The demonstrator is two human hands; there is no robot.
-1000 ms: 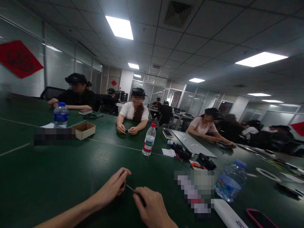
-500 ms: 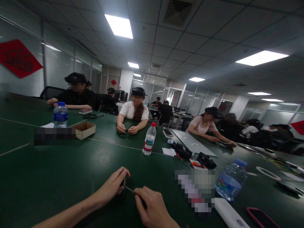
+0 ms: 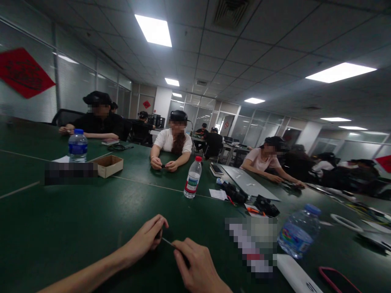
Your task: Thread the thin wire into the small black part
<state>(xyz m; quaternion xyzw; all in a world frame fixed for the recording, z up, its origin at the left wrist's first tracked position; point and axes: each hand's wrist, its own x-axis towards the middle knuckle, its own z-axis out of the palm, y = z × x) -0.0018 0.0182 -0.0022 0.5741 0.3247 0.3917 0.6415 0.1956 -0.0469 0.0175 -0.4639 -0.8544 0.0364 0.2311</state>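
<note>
Low in the middle of the head view, my left hand (image 3: 151, 234) is closed around a small dark object (image 3: 158, 235), mostly hidden by the fingers. A thin metal rod (image 3: 167, 241) spans the short gap between my hands. Its near end goes into the closed fingers of my right hand (image 3: 195, 258), which pinch it. The far end reaches the dark object in my left hand; whether it goes in or only touches, I cannot tell. Both hands are just above the green table (image 3: 91, 228).
Beyond my hands stands a red-capped bottle (image 3: 191, 179). To the right are a large blue-capped bottle (image 3: 299, 232), a white box-shaped item (image 3: 295, 272), a pink-edged phone (image 3: 337, 280) and black gear (image 3: 233, 192). A small open box (image 3: 110, 167) lies farther left. Several people sit around.
The view has shifted very slightly. Both hands stay in nearly the same place and keep their hold, with the rod still between them.
</note>
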